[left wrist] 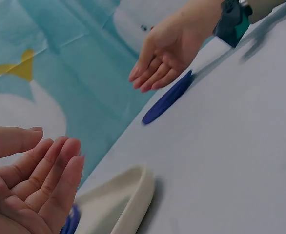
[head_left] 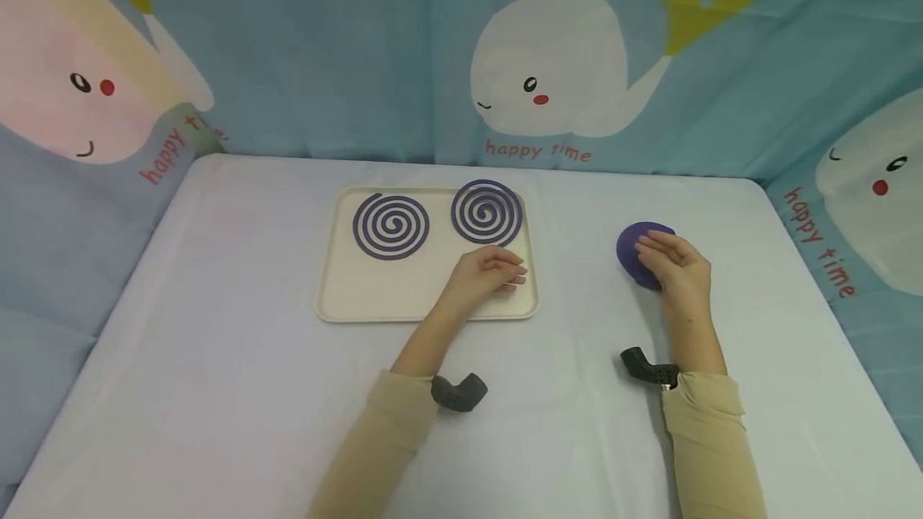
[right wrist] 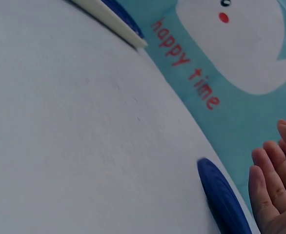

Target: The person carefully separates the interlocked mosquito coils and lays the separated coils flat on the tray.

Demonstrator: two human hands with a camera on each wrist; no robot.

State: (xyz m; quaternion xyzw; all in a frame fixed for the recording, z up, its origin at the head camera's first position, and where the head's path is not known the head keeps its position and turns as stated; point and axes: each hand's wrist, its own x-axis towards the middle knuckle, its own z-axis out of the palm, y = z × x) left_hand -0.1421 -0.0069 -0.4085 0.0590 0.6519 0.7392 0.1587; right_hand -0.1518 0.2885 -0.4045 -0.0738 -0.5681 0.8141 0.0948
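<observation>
A cream tray (head_left: 346, 295) lies mid-table and carries two purple spiral coils, one on the left (head_left: 391, 226) and one on the right (head_left: 486, 212). My left hand (head_left: 497, 271) hangs over the tray's front right part, just in front of the right coil, palm down with relaxed fingers and holding nothing. Its empty palm (left wrist: 35, 180) shows in the left wrist view above the tray rim (left wrist: 128, 200). To the right, a purple disc (head_left: 630, 251) lies flat on the table. My right hand (head_left: 667, 259) is over its near side with straight fingers (left wrist: 162, 53); whether they touch the disc (left wrist: 167, 99) is unclear.
The table is covered by a white cloth (head_left: 216, 391). A blue curtain with whale prints (head_left: 570, 62) closes it in at the back and on both sides. The right wrist view has the disc (right wrist: 221, 200) beside my fingers (right wrist: 272, 195) and the tray edge (right wrist: 111, 18) far off.
</observation>
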